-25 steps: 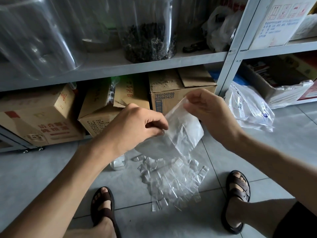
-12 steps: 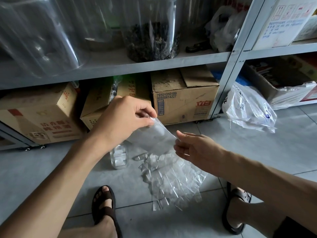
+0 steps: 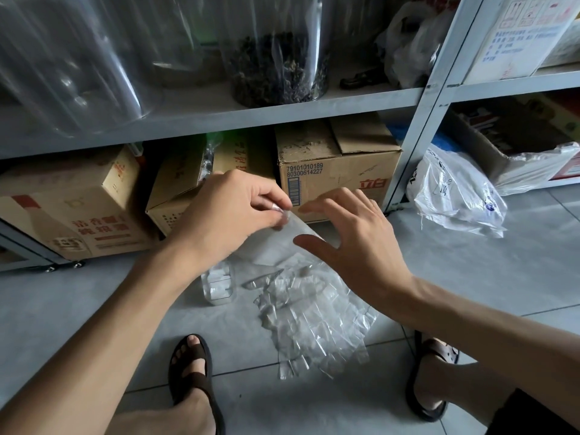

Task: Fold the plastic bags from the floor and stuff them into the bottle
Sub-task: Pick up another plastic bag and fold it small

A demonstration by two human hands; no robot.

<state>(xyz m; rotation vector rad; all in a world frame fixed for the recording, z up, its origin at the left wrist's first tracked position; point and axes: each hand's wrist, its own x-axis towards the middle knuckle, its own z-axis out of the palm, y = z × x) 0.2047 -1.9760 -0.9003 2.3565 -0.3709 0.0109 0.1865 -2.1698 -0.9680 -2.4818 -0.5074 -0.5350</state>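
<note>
My left hand [image 3: 229, 215] pinches the top corner of a clear plastic bag [image 3: 279, 243] that hangs in the air above the floor. My right hand [image 3: 351, 243] hovers just right of the bag with fingers spread, index tip close to the pinched corner; whether it touches the bag I cannot tell. A pile of several small clear plastic bags [image 3: 314, 318] lies on the grey floor tiles below. A small clear bottle [image 3: 218, 285] stands on the floor left of the pile, partly hidden by my left wrist, with folded plastic inside.
A grey metal shelf [image 3: 219, 117] runs along the back, with cardboard boxes [image 3: 339, 171] under it and large clear jars [image 3: 279, 58] on it. A white printed plastic bag [image 3: 455, 196] lies on the floor at right. My sandalled feet [image 3: 194, 368] flank the pile.
My left hand has kept its pinch on the bag. My right hand, low under the bag half a second ago, has risen to the bag's top right with fingers spread.
</note>
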